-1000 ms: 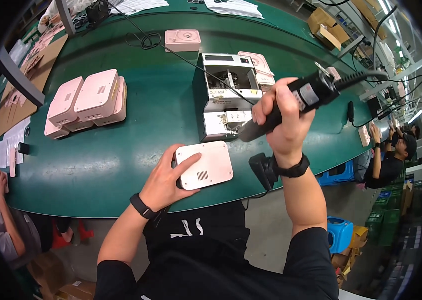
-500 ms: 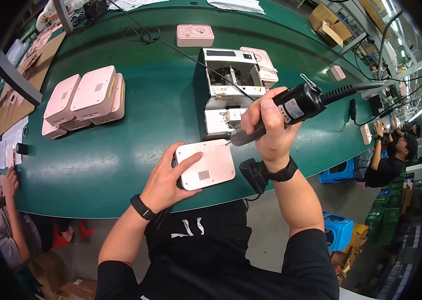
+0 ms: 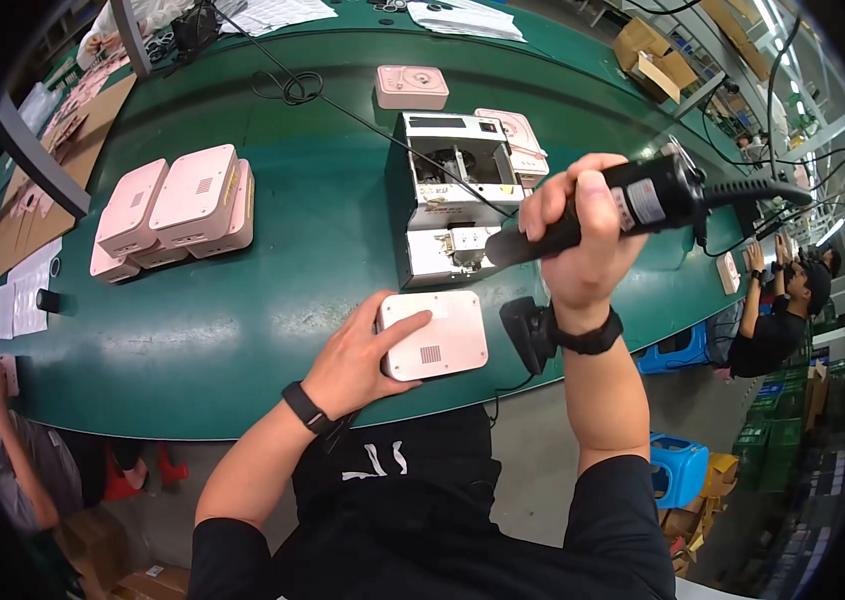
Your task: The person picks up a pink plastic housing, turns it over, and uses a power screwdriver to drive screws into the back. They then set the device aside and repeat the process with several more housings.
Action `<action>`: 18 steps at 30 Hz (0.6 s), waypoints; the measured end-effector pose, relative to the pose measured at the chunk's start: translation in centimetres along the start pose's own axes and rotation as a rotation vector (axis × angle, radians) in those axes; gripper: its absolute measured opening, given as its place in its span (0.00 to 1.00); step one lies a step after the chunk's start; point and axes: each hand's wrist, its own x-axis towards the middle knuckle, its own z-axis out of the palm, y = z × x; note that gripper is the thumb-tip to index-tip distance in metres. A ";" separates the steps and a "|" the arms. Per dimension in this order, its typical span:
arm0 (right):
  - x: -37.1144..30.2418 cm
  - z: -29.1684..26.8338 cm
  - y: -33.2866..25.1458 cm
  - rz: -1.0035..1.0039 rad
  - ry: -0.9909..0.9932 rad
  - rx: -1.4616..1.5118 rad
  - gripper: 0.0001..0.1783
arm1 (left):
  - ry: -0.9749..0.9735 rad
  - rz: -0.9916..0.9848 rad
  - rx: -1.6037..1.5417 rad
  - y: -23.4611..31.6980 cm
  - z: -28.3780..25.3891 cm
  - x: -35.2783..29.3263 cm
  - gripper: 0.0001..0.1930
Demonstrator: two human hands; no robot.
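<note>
My left hand grips the left side of a pale pink plastic case near the table's front edge, thumb across its top. Small holes at the corners and a square vent show on the case. In my right hand is a black electric screwdriver, tilted with its nose down to the left. That nose is at the front pick-up part of a screw feeder, just behind the case; the hand and tool hide part of it, and whether the bit touches is unclear.
Several pink cases are stacked at the left. Another pink case lies behind the feeder, and a pink one beside it. A cable crosses over the green table. Co-workers sit at both sides; a blue stool stands at right.
My right hand has moved the screwdriver off the case's far right corner, up and to the right, to the screw feeder's front. My left hand still holds the case.
</note>
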 end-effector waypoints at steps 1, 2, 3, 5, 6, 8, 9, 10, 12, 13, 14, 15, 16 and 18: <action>0.4 0.1 0.1 -0.032 0.012 -0.018 0.07 | -0.004 -0.004 0.000 0.2 0.2 0.2 0.42; 0.8 0.1 0.3 -0.033 0.012 -0.017 0.07 | -0.009 -0.007 0.000 0.4 0.4 0.4 0.42; 1.0 0.1 0.7 -0.003 -0.001 -0.034 0.07 | -0.008 -0.006 0.001 0.4 0.6 0.6 0.42; 1.2 0.1 1.2 0.059 -0.027 -0.068 0.07 | -0.002 0.001 -0.010 0.5 0.9 0.9 0.41; 1.0 0.0 1.0 0.059 -0.027 -0.068 0.07 | 0.001 0.005 -0.016 0.5 1.0 1.0 0.41; 0.3 0.1 0.2 0.069 -0.062 -0.037 0.07 | -0.002 0.000 -0.017 0.4 1.1 1.1 0.41; 0.0 0.1 0.0 0.075 -0.078 -0.020 0.07 | -0.006 -0.004 -0.018 0.4 1.1 1.1 0.40; -0.1 0.1 0.1 0.077 -0.078 -0.019 0.07 | -0.010 -0.009 -0.019 0.4 1.2 1.1 0.40; -0.4 0.4 0.4 0.075 -0.090 -0.019 0.08 | -0.010 -0.011 -0.021 0.4 1.2 1.1 0.40; -0.5 0.4 0.6 0.072 -0.095 -0.019 0.08 | -0.008 -0.009 -0.023 0.4 1.1 1.2 0.40; -0.7 0.4 0.7 0.072 -0.093 -0.019 0.08 | -0.006 -0.008 -0.026 0.4 1.1 1.2 0.40; -0.8 0.3 0.9 0.073 -0.092 -0.019 0.08 | -0.007 -0.008 -0.026 0.4 1.1 1.3 0.40; -1.0 0.3 1.1 0.074 -0.091 -0.020 0.08 | -0.008 -0.005 -0.025 0.4 1.1 1.3 0.40; -1.3 0.1 1.8 0.081 -0.091 -0.018 0.08 | -0.009 -0.006 -0.026 0.4 1.2 1.3 0.40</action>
